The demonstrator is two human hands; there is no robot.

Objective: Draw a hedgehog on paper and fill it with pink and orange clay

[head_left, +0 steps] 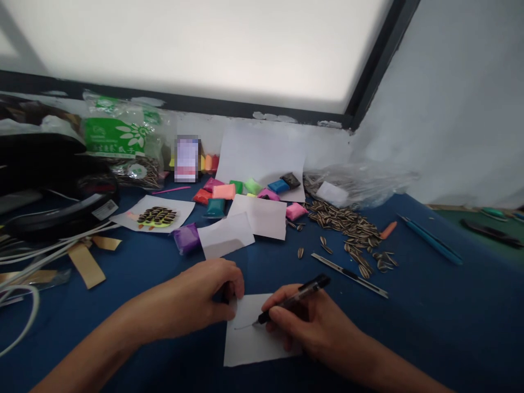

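A small sheet of white paper (245, 349) lies on the blue tabletop, bearing a short thin dark line. Its upper left edge is held down by my left hand (204, 300), with the fingers curled and the thumb at the edge. My right hand (315, 327) is closed around a black pen (295, 299), tilted up to the right. The pen's tip touches the paper at the right end of the line, and the hand's lower side rests over the sheet's right part.
Striped sunflower seeds (344, 221) lie loose at the right, near a utility knife (350, 274) and blue tweezers (432, 240). Behind my hands are colourful clay packets (224, 191), blank paper pieces (262, 215) and a seed-covered hedgehog picture (158, 216). White cables (28, 300) run along the left.
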